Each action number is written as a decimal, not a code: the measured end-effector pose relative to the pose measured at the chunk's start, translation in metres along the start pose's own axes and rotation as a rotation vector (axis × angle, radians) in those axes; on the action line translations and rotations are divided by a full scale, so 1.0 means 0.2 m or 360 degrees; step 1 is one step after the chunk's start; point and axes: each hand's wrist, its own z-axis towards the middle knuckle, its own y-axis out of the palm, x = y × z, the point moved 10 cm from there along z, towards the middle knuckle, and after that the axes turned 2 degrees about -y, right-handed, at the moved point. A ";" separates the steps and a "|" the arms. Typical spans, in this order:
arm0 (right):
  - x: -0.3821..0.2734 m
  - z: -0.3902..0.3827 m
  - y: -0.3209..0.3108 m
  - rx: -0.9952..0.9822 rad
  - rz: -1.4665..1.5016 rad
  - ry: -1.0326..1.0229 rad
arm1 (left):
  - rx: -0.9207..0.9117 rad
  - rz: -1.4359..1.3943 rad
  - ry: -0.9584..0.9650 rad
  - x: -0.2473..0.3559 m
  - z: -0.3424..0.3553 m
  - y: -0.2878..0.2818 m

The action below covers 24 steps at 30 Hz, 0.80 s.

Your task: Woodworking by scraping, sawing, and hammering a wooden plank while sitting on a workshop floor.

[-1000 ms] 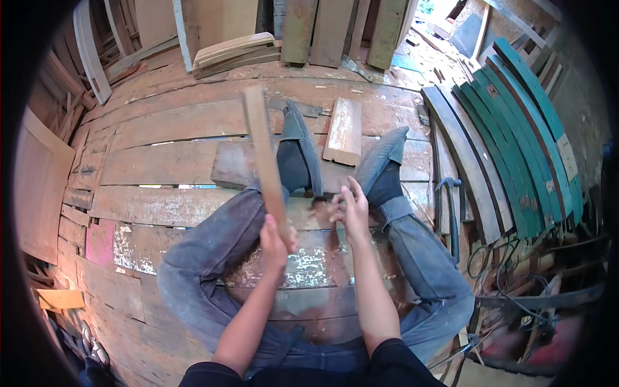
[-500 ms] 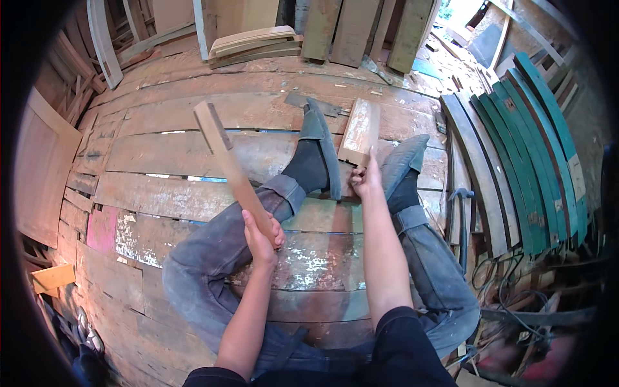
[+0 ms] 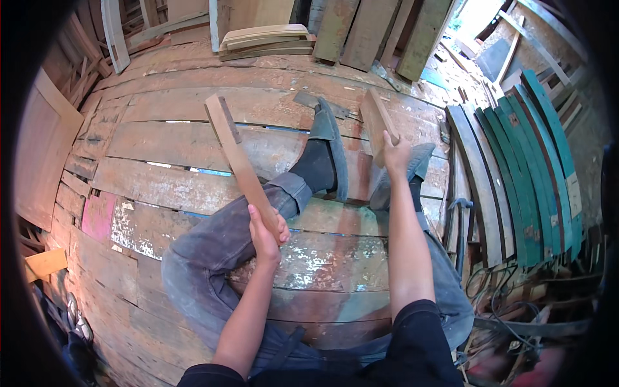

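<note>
My left hand (image 3: pixel 268 232) grips the lower end of a long wooden batten (image 3: pixel 242 164). The batten slants up and to the left, with a notch cut near its far end. Over by my right foot, my right hand (image 3: pixel 394 155) is closed on the near end of a short wooden board (image 3: pixel 375 122). That board is tilted on its edge between my two feet, its far end pointing away from me. Whether its lower edge touches the floor I cannot tell. The fingers under the board are partly hidden.
I sit on a plank floor (image 3: pixel 161 151) with gaps. At the right lie curved green boards (image 3: pixel 532 171) and a hammer (image 3: pixel 460 213). Cables (image 3: pixel 500 290) tangle at the lower right. Stacked boards (image 3: pixel 267 42) lie at the back; a wooden panel (image 3: pixel 48 155) leans at the left.
My right hand has moved up and to the right, turning the short board from lying flat onto its edge. My left hand keeps its hold on the batten.
</note>
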 end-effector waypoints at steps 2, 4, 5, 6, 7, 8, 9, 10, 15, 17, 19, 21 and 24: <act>-0.13 0.00 -0.13 0.0105 0.0084 -0.0170 | -0.0022 0.0009 0.0009 0.00 0.00 0.01; -0.15 -0.01 -0.18 0.0035 0.0200 -0.0074 | 0.0023 0.0004 -0.0032 -0.01 0.00 0.01; -0.18 -0.04 -0.24 0.0082 0.0274 -0.0147 | 0.0020 -0.0003 -0.0038 -0.02 0.00 0.02; -0.25 -0.10 -0.28 0.0121 0.0354 -0.0219 | 0.0016 -0.0009 -0.0033 -0.01 0.00 0.01; -0.27 -0.16 -0.28 0.0116 0.0354 -0.0221 | 0.0013 -0.0011 -0.0023 0.00 0.00 0.01; -0.27 -0.23 -0.27 0.0115 0.0482 -0.0171 | 0.0019 -0.0013 -0.0021 0.00 0.00 0.00; -0.27 -0.30 -0.27 0.0113 0.0610 -0.0127 | 0.0027 -0.0010 -0.0016 0.01 0.00 0.00; -0.26 -0.37 -0.29 0.0188 0.0473 -0.0147 | 0.0022 -0.0009 -0.0021 0.00 0.00 0.01; -0.21 -0.60 -0.21 0.0144 0.0202 -0.0214 | 0.0006 -0.0022 -0.0038 -0.01 0.00 0.04; -0.22 -0.62 -0.17 0.0046 0.0267 -0.0186 | -0.0016 -0.0025 -0.0032 -0.01 -0.01 0.02; -0.23 -0.64 -0.17 0.0050 0.0234 -0.0173 | -0.0004 -0.0023 -0.0031 -0.02 0.00 0.01; -0.24 -0.64 -0.18 0.0053 0.0201 -0.0159 | -0.0004 -0.0009 -0.0023 -0.02 0.00 0.01; -0.20 -0.57 -0.15 -0.0100 0.0221 -0.0015 | -0.0013 0.0009 -0.0027 -0.02 0.00 0.01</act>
